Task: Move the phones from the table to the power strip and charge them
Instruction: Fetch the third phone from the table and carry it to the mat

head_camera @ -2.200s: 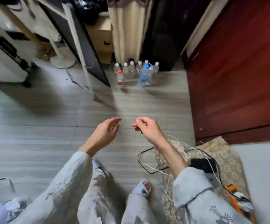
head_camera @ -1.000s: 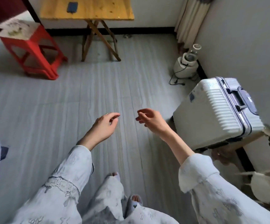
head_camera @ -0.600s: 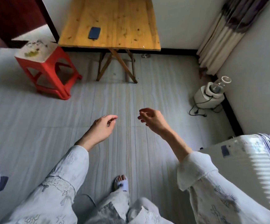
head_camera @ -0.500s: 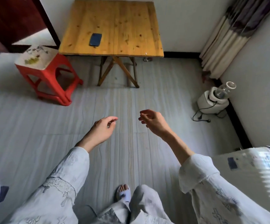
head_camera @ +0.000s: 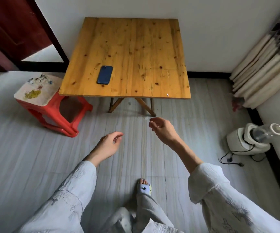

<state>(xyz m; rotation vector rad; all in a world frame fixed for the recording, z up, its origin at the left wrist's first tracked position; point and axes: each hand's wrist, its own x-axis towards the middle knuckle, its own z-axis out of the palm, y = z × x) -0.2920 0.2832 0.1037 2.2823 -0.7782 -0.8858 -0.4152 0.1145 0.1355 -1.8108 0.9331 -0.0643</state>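
Observation:
One dark blue phone (head_camera: 105, 75) lies flat on the left half of a square wooden folding table (head_camera: 149, 68) against the far wall. My left hand (head_camera: 108, 145) hangs in the air over the grey floor in front of the table, fingers loosely curled and holding nothing. My right hand (head_camera: 161, 130) is a little higher and closer to the table's front edge, fingers also loosely curled and empty. Both hands are well short of the phone. No power strip is in view.
A red plastic stool (head_camera: 52, 105) with a patterned cushion stands left of the table. A white appliance (head_camera: 250, 138) with a loose black cord sits on the floor at the right wall. Curtains (head_camera: 263, 64) hang at the far right. A dark red door (head_camera: 15, 29) is at the far left.
I have turned away from the mat with the cables and phone, past a white suitcase, and walked toward the table, which now looks larger and closer. Both hands stayed empty.

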